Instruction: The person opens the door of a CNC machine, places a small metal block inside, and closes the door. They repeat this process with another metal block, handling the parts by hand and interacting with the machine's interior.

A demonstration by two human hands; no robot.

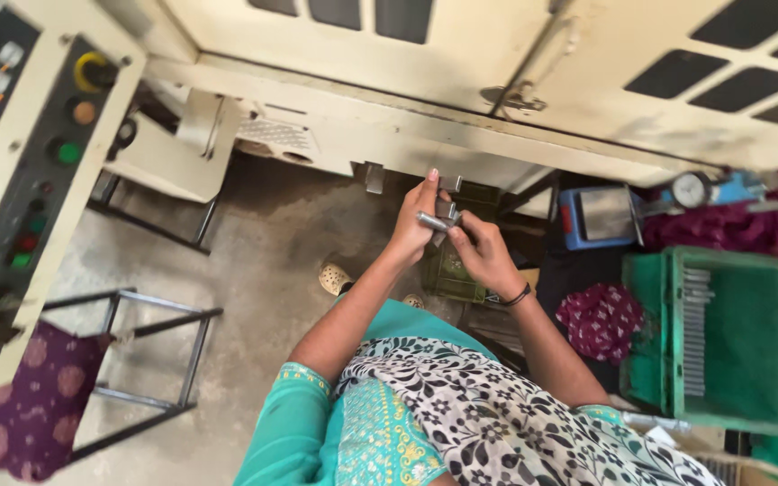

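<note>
My left hand (416, 225) grips a short grey metal rod (431, 220) held level in front of me. My right hand (479, 247) meets it from the right, its fingers closed around a small metal gauge piece (451, 212) at the rod's end. A dark band sits on my right wrist. Both hands are raised above the concrete floor, before a cream machine housing (389, 117).
A green crate (722, 337) at the right holds a row of similar metal rods (695, 328). A dial gauge (691, 189) and a blue box (601, 216) lie behind it. A control panel (38, 171) with coloured buttons is at the left, a metal stool frame (150, 360) below it.
</note>
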